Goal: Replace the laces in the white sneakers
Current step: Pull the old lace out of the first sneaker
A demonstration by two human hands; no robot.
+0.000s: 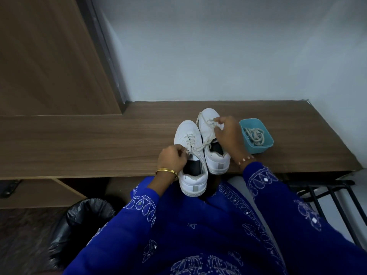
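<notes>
A pale grey wall (218, 46) rises behind a long wooden shelf (79, 145). A tall wooden panel (49, 56) stands at the left. Below sit a bin lined with a black bag (87, 219) and, at the right, a black metal rack (327, 193)

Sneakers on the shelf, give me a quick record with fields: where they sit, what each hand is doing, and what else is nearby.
surface: wooden shelf
left sneaker: heel over the shelf's front edge, still laced
right sneaker: beside it, farther back, still laced
left hand: pinches a lace at the left sneaker's upper eyelets
right hand: pinches a lace on the right sneaker
blue tub: right of the sneakers, holding loose laces
bin: black-lined, below the shelf on the left
</notes>
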